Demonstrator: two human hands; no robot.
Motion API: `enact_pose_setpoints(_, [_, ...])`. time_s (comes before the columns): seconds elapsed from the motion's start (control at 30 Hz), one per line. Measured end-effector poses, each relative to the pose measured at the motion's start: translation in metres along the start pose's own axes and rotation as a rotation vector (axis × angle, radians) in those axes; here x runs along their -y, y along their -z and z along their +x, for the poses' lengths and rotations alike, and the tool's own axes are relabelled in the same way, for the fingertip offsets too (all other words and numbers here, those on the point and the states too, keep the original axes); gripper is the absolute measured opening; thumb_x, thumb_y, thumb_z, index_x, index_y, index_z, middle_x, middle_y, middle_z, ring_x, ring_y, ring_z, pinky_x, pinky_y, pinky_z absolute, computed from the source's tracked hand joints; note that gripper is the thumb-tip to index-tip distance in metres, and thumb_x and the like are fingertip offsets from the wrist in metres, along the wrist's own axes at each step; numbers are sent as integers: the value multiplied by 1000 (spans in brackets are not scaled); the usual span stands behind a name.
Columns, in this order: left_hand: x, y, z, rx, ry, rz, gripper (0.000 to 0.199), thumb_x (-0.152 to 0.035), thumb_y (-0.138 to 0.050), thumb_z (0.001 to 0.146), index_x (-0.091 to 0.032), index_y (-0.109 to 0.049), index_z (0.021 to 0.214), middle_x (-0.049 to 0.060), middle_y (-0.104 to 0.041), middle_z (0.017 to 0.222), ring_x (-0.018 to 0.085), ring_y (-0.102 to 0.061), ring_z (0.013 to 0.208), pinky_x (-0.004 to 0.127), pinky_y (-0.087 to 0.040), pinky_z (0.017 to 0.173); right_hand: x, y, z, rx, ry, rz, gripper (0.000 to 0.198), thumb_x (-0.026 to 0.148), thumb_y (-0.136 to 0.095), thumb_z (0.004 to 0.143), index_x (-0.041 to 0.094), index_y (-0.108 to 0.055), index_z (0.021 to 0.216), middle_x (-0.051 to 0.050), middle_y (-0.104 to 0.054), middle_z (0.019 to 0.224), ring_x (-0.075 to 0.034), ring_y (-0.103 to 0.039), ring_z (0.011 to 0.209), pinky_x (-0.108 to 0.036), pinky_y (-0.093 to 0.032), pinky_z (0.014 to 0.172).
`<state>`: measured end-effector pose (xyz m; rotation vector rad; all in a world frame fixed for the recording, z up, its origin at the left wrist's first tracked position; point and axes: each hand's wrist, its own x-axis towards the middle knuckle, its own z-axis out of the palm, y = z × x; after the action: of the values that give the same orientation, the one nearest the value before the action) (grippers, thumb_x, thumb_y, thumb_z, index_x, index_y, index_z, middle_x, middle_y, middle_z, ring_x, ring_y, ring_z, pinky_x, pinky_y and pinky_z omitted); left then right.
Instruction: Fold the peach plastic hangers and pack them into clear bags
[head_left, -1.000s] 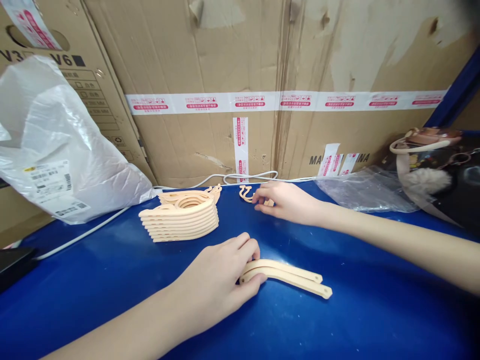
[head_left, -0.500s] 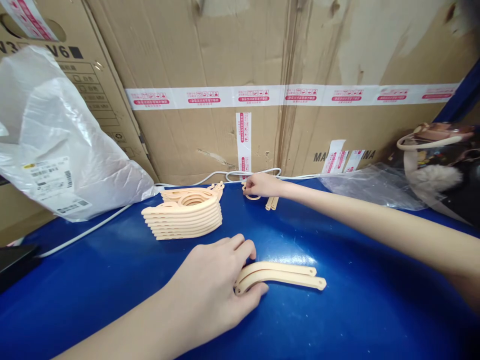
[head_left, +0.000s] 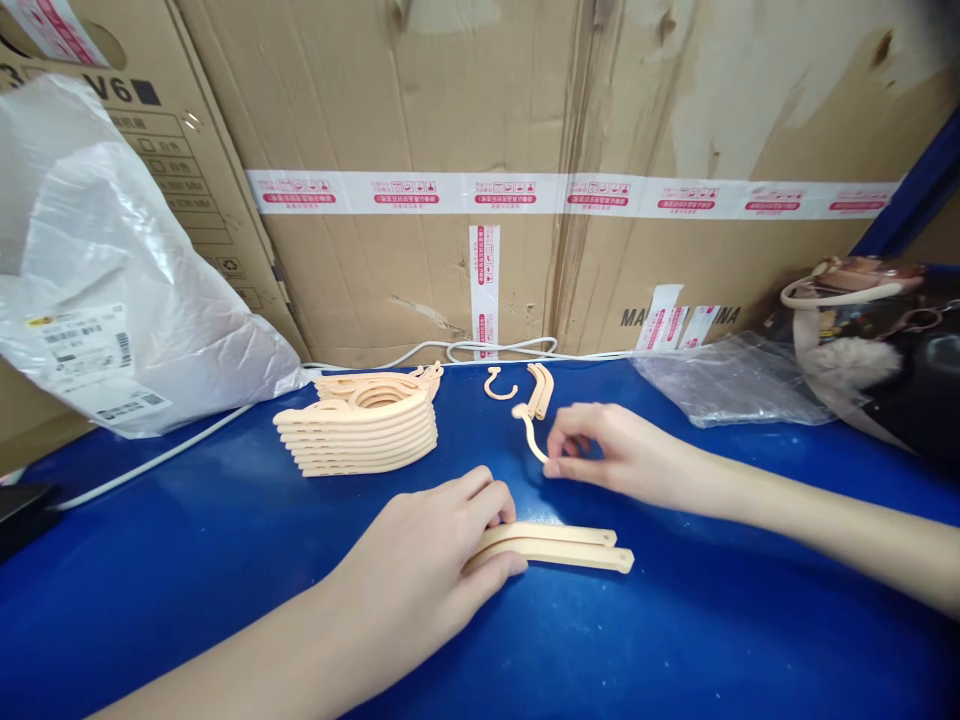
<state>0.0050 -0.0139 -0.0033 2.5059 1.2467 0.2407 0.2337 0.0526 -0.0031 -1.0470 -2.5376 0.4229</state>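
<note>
My left hand [head_left: 442, 560] is closed around two curved cream hanger arms [head_left: 562, 548] lying side by side, their holed ends pointing right; the near ends are hidden in my fingers. Between thumb and fingers, my right hand [head_left: 600, 450] pinches a cream hanger hook [head_left: 531, 436], whose knobbed end points up and left. Behind it another hook [head_left: 501, 386] lies on the blue table, beside a pair of hanger arms [head_left: 539, 390]. To the left, a neat pile of folded cream hangers [head_left: 360, 435] stands on the table.
A white plastic mailing bag [head_left: 135, 290] leans at the left. Large cardboard boxes [head_left: 420, 270] form the back wall, with a white cable [head_left: 420, 350] along their foot. On the right lie a clear plastic bag [head_left: 712, 375] and a dark bag [head_left: 922, 380].
My right hand has come toward me and right from the back of the table, carrying a hook. One hook is left behind there. My left hand keeps the two hanger arms.
</note>
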Motion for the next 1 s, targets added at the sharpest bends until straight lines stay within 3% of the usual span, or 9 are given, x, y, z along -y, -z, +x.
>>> enact_pose_setpoints(0.2, [-4, 4, 4, 16, 95, -94, 10, -33, -59, 85, -24, -58, 90, -5, -54, 79, 13, -52, 66, 23, -35, 60, -3, -4, -32, 88, -131, 49, 22, 37, -57, 88, 20, -60, 75, 2, -58, 67, -11, -48, 58, -24, -35, 54])
enact_pose_setpoints(0.47, [0, 5, 9, 113, 198, -237, 20, -38, -67, 77, -24, -60, 88, -7, -58, 74, 11, -53, 60, 23, -35, 58, -3, -7, -30, 74, -172, 44, 21, 37, -61, 84, 20, -59, 72, 5, -53, 59, -9, -44, 52, -22, -30, 48])
enact_pose_setpoints(0.57, [1, 6, 11, 104, 198, -245, 22, -39, -69, 75, -24, -59, 88, -8, -58, 72, 12, -53, 60, 23, -35, 58, -6, 1, -22, 126, -172, 33, 26, 44, -62, 83, 20, -62, 74, 5, -55, 58, -9, -45, 51, -22, -30, 48])
enact_pose_setpoints(0.67, [0, 7, 11, 101, 190, -239, 22, -40, -70, 75, -24, -60, 86, -8, -56, 70, 12, -53, 60, 22, -34, 57, -11, 18, 2, 145, -140, 37, 36, 52, -55, 86, 19, -64, 75, 3, -58, 59, -10, -47, 52, -22, -31, 48])
enact_pose_setpoints(0.8, [-1, 7, 11, 114, 200, -237, 21, -38, -70, 75, -24, -61, 87, -8, -55, 71, 12, -52, 61, 22, -33, 57, -19, 31, 58, -37, 14, -300, 29, 42, -52, 91, 16, -64, 84, 0, -62, 67, -12, -52, 58, -23, -33, 53])
enact_pose_setpoints(0.9, [-1, 7, 10, 103, 195, -236, 21, -39, -70, 75, -24, -61, 87, -7, -56, 73, 12, -51, 62, 23, -33, 57, -25, 20, 108, 49, 155, -424, 24, 34, -53, 91, 16, -63, 104, -4, -67, 86, -15, -60, 71, -24, -38, 59])
enact_pose_setpoints(1.0, [2, 5, 10, 95, 183, -237, 21, -39, -70, 75, -24, -60, 86, -7, -57, 77, 11, -50, 62, 23, -32, 57, -31, 0, 153, 84, 242, -493, 42, 25, -63, 83, 12, -55, 123, -13, -61, 117, -22, -60, 99, -27, -43, 72])
